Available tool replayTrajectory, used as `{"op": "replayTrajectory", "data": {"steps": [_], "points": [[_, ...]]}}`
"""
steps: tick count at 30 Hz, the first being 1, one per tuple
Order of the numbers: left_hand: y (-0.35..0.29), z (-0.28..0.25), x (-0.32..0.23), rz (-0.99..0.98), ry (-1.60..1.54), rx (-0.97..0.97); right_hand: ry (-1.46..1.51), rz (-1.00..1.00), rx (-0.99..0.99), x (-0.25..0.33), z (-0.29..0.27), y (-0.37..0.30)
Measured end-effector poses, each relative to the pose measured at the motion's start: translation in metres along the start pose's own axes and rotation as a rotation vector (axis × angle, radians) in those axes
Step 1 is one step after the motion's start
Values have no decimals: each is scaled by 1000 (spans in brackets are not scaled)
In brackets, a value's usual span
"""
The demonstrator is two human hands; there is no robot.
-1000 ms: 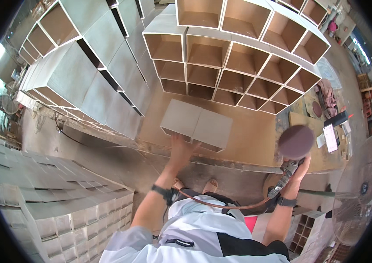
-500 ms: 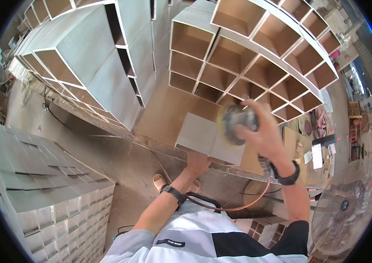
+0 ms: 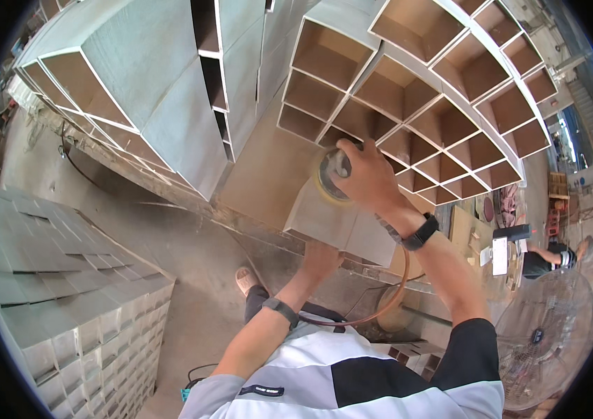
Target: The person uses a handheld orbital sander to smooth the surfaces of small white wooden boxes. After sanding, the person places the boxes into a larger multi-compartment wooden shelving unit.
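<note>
My right hand (image 3: 372, 180) is wrapped round a round air sander (image 3: 329, 183) with a yellowish pad edge. Its pad sits at the far edge of a grey box (image 3: 324, 218) and looks to be touching it. A reddish-brown hose (image 3: 400, 285) runs from under my right wrist back toward my waist. At the box's near side, my left hand (image 3: 321, 260) grips the lower edge, its fingers partly hidden. The box has a pale front edge and rests on a brown board (image 3: 261, 178) on the workbench; a second grey surface (image 3: 373, 237) adjoins its right side.
Open white-edged compartment units (image 3: 408, 91) stand stacked beyond the sander. Tall grey units (image 3: 149, 84) rise at the left, with more stacked lower left (image 3: 93, 314). A fan (image 3: 544, 342) stands at the right, near another person's arm (image 3: 544, 257). Papers (image 3: 499, 255) lie on the bench.
My right hand has brought the sander left, to the box's far edge. The box now looks tilted, its near side more visible. Another person's arm and leg have come into view at the right.
</note>
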State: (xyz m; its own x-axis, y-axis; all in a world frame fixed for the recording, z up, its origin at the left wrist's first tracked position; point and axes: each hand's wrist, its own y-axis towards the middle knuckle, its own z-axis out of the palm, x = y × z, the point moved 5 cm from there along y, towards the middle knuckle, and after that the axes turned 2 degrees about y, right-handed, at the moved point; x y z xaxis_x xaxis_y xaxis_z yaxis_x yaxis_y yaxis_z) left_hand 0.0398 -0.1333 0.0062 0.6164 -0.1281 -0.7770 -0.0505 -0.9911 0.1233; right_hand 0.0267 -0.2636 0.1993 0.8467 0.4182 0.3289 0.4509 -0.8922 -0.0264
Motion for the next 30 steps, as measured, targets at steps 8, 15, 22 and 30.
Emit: {"op": "replayTrajectory", "data": {"steps": [8, 15, 22, 30], "points": [[-2, -9, -5, 2, -13, -5, -81, -133, -73, 4, 14, -17], [-2, -5, -2, -41, -570, -349, 30, -413, 27, 54, 32, -52], [4, -11, -3, 101, 93, -146, -60, 19, -149, -49, -10, 12], [5, -16, -6, 11, 24, -27, 23, -20, -76, -29, -44, -122]]}}
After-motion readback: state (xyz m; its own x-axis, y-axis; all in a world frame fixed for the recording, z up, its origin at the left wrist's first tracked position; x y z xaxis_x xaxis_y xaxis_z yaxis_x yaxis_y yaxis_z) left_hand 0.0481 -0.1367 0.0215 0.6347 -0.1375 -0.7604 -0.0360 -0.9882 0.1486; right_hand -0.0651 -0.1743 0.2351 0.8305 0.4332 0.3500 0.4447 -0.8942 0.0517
